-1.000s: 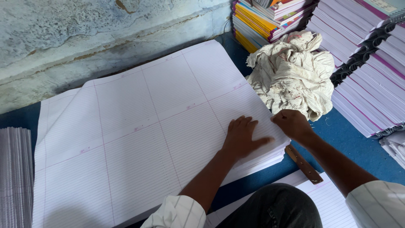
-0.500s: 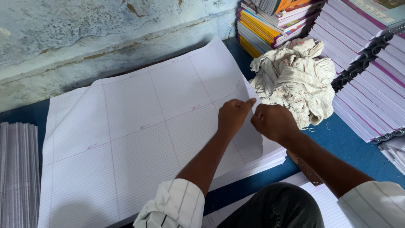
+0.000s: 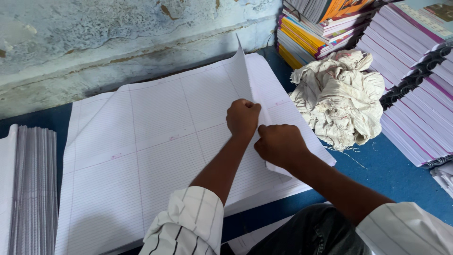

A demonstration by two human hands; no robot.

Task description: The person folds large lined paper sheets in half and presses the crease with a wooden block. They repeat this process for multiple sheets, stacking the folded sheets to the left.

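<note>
A stack of large white ruled paper sheets point(image 3: 155, 141) lies on a blue surface in front of me. The right part of the top sheet point(image 3: 245, 75) is lifted and curls up toward the left. My left hand point(image 3: 242, 117) pinches the raised sheet near its middle. My right hand point(image 3: 278, 144) grips the same sheet just below and to the right, close to its lower corner. Both fists are closed on the paper.
A crumpled off-white cloth point(image 3: 344, 97) lies right of the sheets. Stacks of notebooks point(image 3: 415, 94) stand at the right, coloured books point(image 3: 321, 28) at the back right. A pile of paper point(image 3: 28, 189) sits at the left. A worn wall point(image 3: 118, 42) runs behind.
My hands went from lying flat on the stack's right edge to gripping the top sheet. They have lifted its right side and carried it leftward.
</note>
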